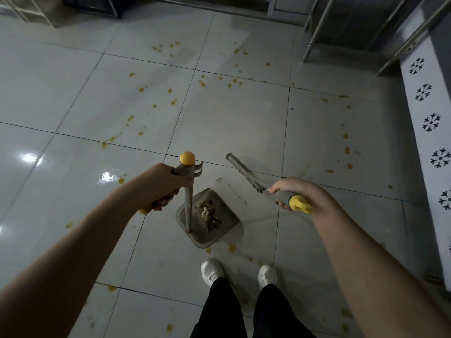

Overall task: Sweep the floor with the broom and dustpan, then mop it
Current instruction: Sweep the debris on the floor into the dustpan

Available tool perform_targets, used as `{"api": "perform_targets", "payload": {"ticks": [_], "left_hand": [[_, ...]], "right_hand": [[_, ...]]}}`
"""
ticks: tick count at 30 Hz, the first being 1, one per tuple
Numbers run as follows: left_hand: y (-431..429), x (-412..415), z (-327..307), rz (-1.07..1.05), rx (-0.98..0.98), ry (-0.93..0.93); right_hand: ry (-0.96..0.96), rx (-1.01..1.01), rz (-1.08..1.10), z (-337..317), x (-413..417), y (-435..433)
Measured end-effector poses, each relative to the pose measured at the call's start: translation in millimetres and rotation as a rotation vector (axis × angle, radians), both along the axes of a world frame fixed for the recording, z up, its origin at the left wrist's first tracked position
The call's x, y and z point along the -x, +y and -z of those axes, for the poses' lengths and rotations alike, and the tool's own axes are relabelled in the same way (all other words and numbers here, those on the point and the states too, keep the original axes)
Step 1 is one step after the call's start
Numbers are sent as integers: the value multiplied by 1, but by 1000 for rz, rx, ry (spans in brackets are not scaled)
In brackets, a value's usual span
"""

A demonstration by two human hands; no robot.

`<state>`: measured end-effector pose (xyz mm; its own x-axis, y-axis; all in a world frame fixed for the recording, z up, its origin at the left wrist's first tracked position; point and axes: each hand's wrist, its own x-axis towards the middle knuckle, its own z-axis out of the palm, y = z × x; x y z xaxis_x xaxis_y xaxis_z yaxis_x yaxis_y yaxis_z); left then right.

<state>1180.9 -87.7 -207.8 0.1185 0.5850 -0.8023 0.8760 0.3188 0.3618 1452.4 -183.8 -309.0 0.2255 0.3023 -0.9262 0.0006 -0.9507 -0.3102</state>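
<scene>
Floor [244,118]: pale glossy tiles with dark grout lines, filling the view; glare patches at the left.
Tiled ledge [429,123]: white with black snowflake motifs, running along the right edge.
Steel frame legs [317,32]: upper right, standing on the floor.
Black trousers [219,311]: bottom centre, the person's two legs.
Dustpan [219,234]: grey, resting on the floor just ahead of the feet, mouth facing up-right. Its long upright handle [188,211] rises toward the camera and ends in a yellow cap.
Broom [246,174]: grey shaft with a yellow end cap, slanting from the right hand toward the floor beyond the dustpan. A toothed section shows along it; the bristles appear to meet the floor beside the pan's mouth, though they are faint.
Left hand [163,184]: fingers clenched round the top of the dustpan handle.
Right hand [300,191]: fingers wrapped round the broom's grip, just below the cap.
White shoes [211,270]: a pair, side by side.
Debris [210,213]: a small brownish heap lying inside the dustpan.
Yellow stains [232,248]: many drops scattered across the floor.
</scene>
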Motion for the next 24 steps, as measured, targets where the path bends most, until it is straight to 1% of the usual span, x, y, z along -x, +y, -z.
{"api": "perform_targets", "payload": {"ticks": [6, 8, 11, 12, 14, 16, 18, 21, 24], "left_hand": [[6, 11, 5, -48, 45, 23], [9, 12, 6, -55, 61, 42], [13, 11, 7, -58, 76, 68], [14, 10, 7, -52, 83, 71], [15, 10, 8, -39, 88, 75], [17, 11, 8, -23, 74, 83], [20, 12, 8, -11, 63, 90], [21, 10, 7, 24, 73, 68], [24, 5, 6, 94, 62, 46]], "right_hand": [[-149, -26, -196, 29, 15, 5], [-207, -11, -355, 34, 21, 10], [-301, 96, -727, 39, 34, 14], [-315, 129, -820, 40, 38, 14], [-306, 199, -922, 43, 44, 12], [-287, 247, -963, 41, 46, 10], [-276, 262, -952, 37, 42, 7], [-272, 250, -882, 33, 30, 0], [-226, 238, -756, 26, 11, -3]]}}
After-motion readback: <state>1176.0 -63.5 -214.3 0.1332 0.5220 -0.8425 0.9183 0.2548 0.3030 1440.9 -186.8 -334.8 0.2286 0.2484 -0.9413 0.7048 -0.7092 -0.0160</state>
